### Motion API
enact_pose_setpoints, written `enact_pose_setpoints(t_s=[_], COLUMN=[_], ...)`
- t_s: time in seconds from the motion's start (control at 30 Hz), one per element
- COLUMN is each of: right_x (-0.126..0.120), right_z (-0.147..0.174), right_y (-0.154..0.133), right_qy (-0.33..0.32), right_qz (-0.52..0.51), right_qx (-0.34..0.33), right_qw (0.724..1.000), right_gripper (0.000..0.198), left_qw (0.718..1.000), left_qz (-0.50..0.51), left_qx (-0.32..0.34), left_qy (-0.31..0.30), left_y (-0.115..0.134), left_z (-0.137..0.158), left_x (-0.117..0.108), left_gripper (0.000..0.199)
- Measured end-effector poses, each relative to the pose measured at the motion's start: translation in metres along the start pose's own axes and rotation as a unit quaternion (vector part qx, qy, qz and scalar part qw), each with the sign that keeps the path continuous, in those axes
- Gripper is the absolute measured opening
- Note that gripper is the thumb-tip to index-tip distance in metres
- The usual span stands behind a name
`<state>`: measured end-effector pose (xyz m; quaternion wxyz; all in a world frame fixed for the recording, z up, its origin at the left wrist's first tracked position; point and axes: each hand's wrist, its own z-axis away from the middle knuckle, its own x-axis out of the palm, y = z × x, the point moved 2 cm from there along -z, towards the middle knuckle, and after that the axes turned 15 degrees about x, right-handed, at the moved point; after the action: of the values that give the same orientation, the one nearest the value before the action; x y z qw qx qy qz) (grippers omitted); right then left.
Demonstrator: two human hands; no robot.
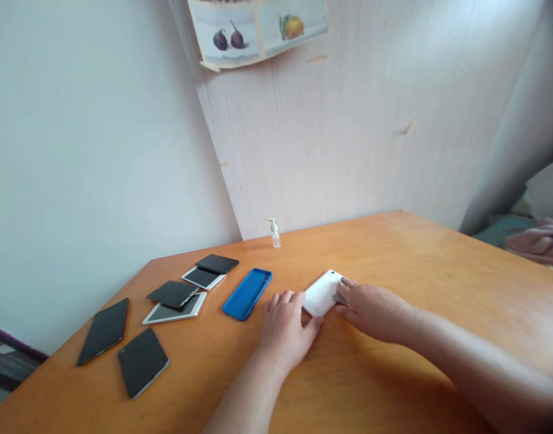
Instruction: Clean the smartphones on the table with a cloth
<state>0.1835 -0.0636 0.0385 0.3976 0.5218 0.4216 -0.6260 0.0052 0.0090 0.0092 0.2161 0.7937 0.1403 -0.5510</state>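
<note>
At the near side of the wooden table point(376, 392), both bare forearms are extended over the surface. To the left, a dark grey phone point(143, 361) is laid flat, with a large black phone point(103, 331) just beyond it by the table edge. In the middle, the white phone point(321, 294) is set back up between the two hands. Its near left end is gripped by the left hand point(283, 328), between thumb and curled fingers. Its right long edge is touched by the fingertips of the right hand point(378, 310), fingers bent and thumb held low; whether anything is pinched there cannot be told. A dark patch at these fingertips is too small to be identified.

Left of the left hand, a blue phone case point(248, 294) is placed hollow side up, apart from the hand. Past it to the left, two pairs are seen, each with a dark phone overlapping a white-framed one. Farther back, a pump bottle point(276, 235) is stood upright near the pale panel point(340, 150). High on the panel, a fruit picture point(258, 33) is hung.
</note>
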Motion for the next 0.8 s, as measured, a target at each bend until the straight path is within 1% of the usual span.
enact_pose_setpoints(t_s=[0.17, 0.23, 0.37, 0.43, 0.5, 0.6, 0.67, 0.73, 0.8], right_x=[0.004, 0.004, 0.005, 0.007, 0.008, 0.009, 0.008, 0.008, 0.008], right_z=[0.018, 0.015, -0.008, -0.015, -0.013, 0.002, 0.008, 0.005, -0.004], right_y=[-0.014, -0.012, 0.006, 0.010, 0.006, -0.007, -0.012, -0.009, -0.001], right_qy=[0.000, 0.002, 0.020, 0.022, 0.028, 0.038, 0.031, 0.025, 0.032], right_qz=[-0.025, -0.024, -0.010, -0.013, -0.018, -0.026, -0.033, -0.035, -0.026], right_qx=[-0.067, -0.056, 0.006, 0.022, 0.014, -0.043, -0.073, -0.069, -0.040], right_qw=[0.997, 0.998, 1.000, 0.999, 0.999, 0.998, 0.996, 0.997, 0.998], right_gripper=[0.035, 0.034, 0.034, 0.035, 0.036, 0.036, 0.035, 0.035, 0.035], left_qw=[1.000, 1.000, 1.000, 1.000, 1.000, 1.000, 1.000, 1.000, 1.000], left_qz=[0.006, 0.005, -0.001, -0.003, -0.003, 0.002, 0.006, 0.008, 0.005], left_qx=[0.002, 0.002, 0.000, -0.003, -0.009, -0.010, -0.003, 0.002, 0.002], left_qy=[-0.003, -0.002, -0.005, -0.008, -0.012, -0.011, -0.004, 0.005, 0.007], left_y=[0.000, 0.000, 0.000, 0.001, 0.001, 0.001, 0.000, 0.000, 0.000], left_z=[0.000, 0.000, -0.001, -0.001, -0.001, -0.001, -0.001, 0.000, -0.001], left_x=[0.000, 0.000, 0.000, -0.001, -0.002, -0.002, -0.002, -0.001, 0.000], left_gripper=[0.038, 0.039, 0.039, 0.039, 0.038, 0.037, 0.038, 0.039, 0.039])
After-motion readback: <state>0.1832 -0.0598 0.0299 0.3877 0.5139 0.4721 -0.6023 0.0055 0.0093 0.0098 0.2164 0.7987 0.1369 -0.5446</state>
